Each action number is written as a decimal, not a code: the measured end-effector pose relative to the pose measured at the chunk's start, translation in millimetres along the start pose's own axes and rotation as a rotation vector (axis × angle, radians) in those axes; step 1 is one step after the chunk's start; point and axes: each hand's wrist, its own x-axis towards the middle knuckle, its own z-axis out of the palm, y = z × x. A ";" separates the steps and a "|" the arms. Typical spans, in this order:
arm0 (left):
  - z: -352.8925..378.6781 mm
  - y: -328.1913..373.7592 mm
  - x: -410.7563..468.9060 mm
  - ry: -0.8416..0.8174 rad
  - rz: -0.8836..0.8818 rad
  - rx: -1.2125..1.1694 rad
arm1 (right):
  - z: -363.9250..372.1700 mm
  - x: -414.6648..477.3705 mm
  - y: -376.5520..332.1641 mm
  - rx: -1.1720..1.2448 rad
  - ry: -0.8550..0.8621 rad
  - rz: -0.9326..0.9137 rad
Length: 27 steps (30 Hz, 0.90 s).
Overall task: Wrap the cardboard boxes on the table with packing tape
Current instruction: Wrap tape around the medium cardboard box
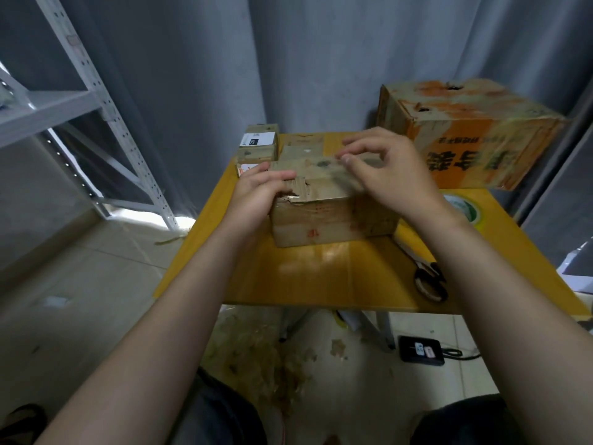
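Observation:
A worn brown cardboard box point(330, 220) with a torn top edge sits in the middle of the yellow table point(305, 277). My left hand point(260, 191) lies flat on its top left corner, fingers straight, pressing down. My right hand point(385, 171) hovers over the box's top right, fingers loosely curled, thumb and fingertips close together above the surface; whether they pinch tape I cannot tell. A roll of packing tape point(463, 208) lies on the table to the right, partly hidden by my right wrist.
Behind the box stand smaller cardboard boxes point(258, 142) and a flat one point(303, 147). A large orange-printed carton point(471, 133) fills the back right. Scissors point(430, 281) lie near the table's front right edge. A metal shelf point(80, 101) stands left; tape scraps litter the floor.

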 end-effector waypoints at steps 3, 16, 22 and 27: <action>-0.2 1.8 -1.3 0.032 -0.051 -0.114 | -16.4 -5.1 12.6 -0.062 0.048 0.082; 12.8 14.8 -12.3 0.166 -0.127 -0.052 | -58.1 -39.0 86.0 -0.544 -0.200 0.647; 16.4 10.2 -9.7 0.149 -0.068 0.022 | -63.1 -44.6 86.1 -0.605 -0.238 0.663; 18.2 8.4 -9.8 0.158 -0.061 0.029 | -51.3 -48.2 61.8 -0.772 -0.209 0.593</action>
